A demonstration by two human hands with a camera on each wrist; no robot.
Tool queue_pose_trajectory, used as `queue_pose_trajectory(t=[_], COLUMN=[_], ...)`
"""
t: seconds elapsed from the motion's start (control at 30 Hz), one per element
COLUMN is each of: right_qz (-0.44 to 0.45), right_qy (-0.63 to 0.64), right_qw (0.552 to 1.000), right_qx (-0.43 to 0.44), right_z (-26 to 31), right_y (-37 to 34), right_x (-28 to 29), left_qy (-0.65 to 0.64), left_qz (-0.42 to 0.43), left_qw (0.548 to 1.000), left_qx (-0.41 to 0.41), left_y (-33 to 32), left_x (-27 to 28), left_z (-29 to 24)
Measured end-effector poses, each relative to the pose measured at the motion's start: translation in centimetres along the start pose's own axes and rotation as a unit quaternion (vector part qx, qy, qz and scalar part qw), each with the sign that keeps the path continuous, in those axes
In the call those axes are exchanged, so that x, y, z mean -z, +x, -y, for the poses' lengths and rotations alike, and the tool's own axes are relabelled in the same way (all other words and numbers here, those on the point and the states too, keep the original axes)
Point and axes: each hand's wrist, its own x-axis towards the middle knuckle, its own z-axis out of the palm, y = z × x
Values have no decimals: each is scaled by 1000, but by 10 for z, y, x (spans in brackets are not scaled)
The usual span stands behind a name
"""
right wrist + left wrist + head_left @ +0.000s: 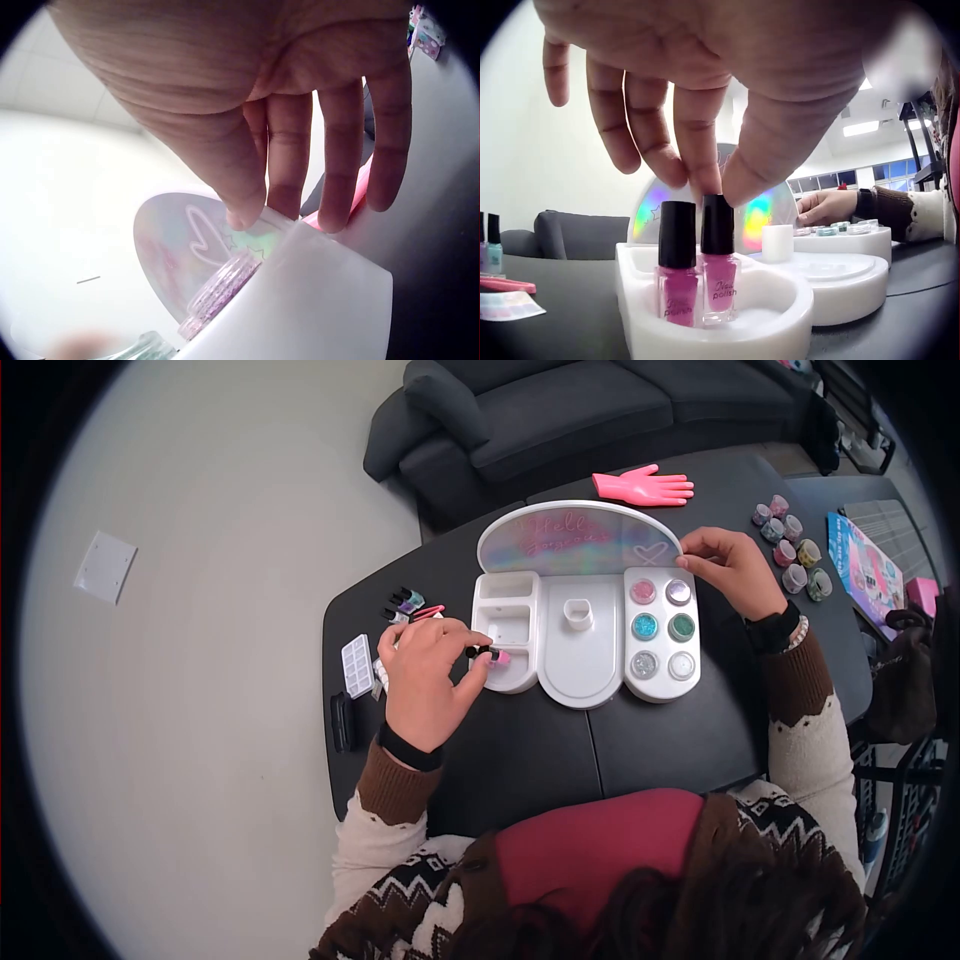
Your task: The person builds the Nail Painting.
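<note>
My left hand (425, 675) pinches the black cap of a pink nail polish bottle (719, 289) between thumb and finger. The bottle stands upright in the front left compartment of a white nail salon stand (578, 685). Right beside it in that compartment is another pink nail polish bottle (679, 296), its cap not held. My right hand (738, 575) pinches the right edge of the stand's iridescent back panel (570, 540) between thumb and fingers. Several glitter pots (645, 626) fill the stand's right section.
More nail polish bottles (407, 600), pink tweezers (428, 612), a white palette (357, 665) and a black case (342, 722) lie at the left. A pink model hand (645, 486) lies behind the stand. More pots (795, 578) and a colourful box (865, 565) are at the right.
</note>
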Motion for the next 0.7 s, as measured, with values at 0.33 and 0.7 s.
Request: queue_pose_trajectory(t=[0.33,0.7], right_qz=[-4,-1], right_qy=[-18,1], right_qw=[1000,1000], right_qx=[15,14], right_z=[1,-4], right_y=[0,0], right_x=[-1,-1], left_qy=[40,145], left_qz=[-10,-9], left_qw=[999,961], left_qx=[10,237], left_y=[0,32], left_x=[2,-18], left_z=[-1,151])
